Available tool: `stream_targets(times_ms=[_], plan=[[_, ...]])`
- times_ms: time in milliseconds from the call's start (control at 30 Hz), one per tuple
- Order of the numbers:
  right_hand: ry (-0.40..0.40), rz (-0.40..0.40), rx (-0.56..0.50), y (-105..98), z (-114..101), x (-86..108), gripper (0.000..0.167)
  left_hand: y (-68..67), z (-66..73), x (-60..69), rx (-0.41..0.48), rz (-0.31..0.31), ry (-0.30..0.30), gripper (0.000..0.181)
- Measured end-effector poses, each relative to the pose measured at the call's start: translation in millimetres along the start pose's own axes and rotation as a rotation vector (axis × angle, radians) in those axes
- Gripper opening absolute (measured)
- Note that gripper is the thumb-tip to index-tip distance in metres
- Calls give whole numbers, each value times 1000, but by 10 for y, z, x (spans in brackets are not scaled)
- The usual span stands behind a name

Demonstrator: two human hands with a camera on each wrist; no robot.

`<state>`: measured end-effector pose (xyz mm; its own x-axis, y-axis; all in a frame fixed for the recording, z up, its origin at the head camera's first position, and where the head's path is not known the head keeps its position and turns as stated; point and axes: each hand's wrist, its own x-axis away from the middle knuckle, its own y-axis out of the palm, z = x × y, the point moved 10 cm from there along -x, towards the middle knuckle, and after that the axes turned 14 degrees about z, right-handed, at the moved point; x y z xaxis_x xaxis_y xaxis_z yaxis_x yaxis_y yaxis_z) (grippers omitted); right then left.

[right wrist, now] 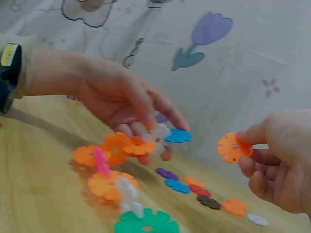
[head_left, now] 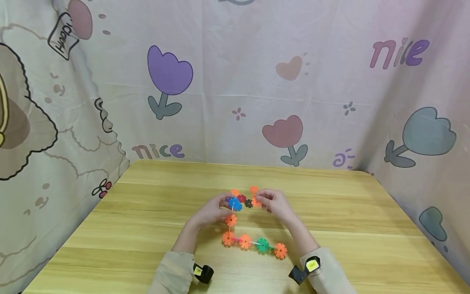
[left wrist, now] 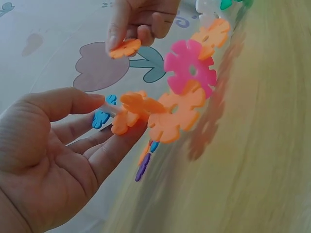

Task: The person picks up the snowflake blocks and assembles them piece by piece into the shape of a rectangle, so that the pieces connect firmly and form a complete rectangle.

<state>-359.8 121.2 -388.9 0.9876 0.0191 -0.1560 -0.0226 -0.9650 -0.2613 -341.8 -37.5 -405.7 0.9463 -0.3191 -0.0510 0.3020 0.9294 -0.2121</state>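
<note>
A chain of notched flower-shaped discs lies in an L, with orange (head_left: 245, 241), pink (left wrist: 190, 68), white and green (head_left: 262, 245) pieces in it. My left hand (head_left: 211, 211) (left wrist: 63, 145) pinches the chain's far end between thumb and fingers, at a white disc (right wrist: 159, 136) with a blue disc (left wrist: 103, 112) (right wrist: 178, 135) joined to it. To the right, clear of the chain, my right hand (head_left: 276, 205) (right wrist: 286, 160) holds a single orange disc (left wrist: 125, 48) (right wrist: 228, 147) between thumb and fingertips.
Loose discs lie beyond the chain: purple (right wrist: 167, 174), blue (right wrist: 177, 186), red (right wrist: 199, 191), dark brown (right wrist: 209, 202), orange (right wrist: 235, 207) and white (right wrist: 257, 219) among them. The wooden table (head_left: 110, 237) meets a printed curtain (head_left: 220, 134) at its back and sides.
</note>
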Motion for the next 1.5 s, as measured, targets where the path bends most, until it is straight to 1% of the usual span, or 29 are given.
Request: stream_targets(times_ms=[100, 200, 367, 567, 833, 1000, 1133, 1333, 1500], plan=[[-32, -20, 14, 80, -39, 34, 19, 20, 27, 7, 2, -6, 11, 45], [-48, -30, 16, 130, -55, 53, 20, 30, 41, 8, -3, -3, 19, 43], [-43, -39, -22, 172, -31, 48, 23, 27, 22, -14, -7, 6, 25, 44], [-25, -60, -71, 208, -24, 57, 20, 17, 5, -36, -4, 13, 24, 41], [-13, -73, -89, 231, -26, 64, 20, 21, -11, -55, 3, 14, 9, 39], [5, -97, -119, 262, -30, 72, 21, 29, 5, -52, 6, 10, 18, 40], [17, -108, -122, 277, -88, 103, 22, 30, 13, -48, 11, 10, 17, 40], [5, -96, -85, 254, -265, 207, 20, 37, 27, -35, 15, 13, 17, 41], [-5, -112, -98, 252, -300, 252, 20, 52, 36, -26, 4, 4, 23, 41]])
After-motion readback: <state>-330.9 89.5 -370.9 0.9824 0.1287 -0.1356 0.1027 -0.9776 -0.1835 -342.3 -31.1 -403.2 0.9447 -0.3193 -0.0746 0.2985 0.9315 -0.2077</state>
